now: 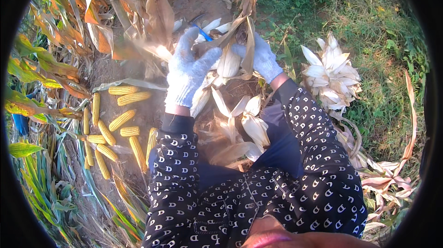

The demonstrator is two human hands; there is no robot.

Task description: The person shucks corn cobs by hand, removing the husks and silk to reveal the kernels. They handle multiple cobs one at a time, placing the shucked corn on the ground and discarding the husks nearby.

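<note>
Both my hands wear white knit gloves. My left hand (188, 70) and my right hand (261, 58) grip an ear of corn (229, 62) between them, still wrapped in pale dry husk, with brown leaves (249, 45) hanging over it. Loose white husk pieces (247, 119) lie on my lap and the soil below the ear. A pile of husked yellow corn cobs (113, 128) lies on the dirt to my left.
Dry brown corn stalks and leaves (134, 12) stand ahead and to the left. A heap of stripped husks (331, 75) lies on the grass to my right. A blue-handled tool (203, 32) lies on the soil beyond my hands. Green leaves (46, 188) line the lower left.
</note>
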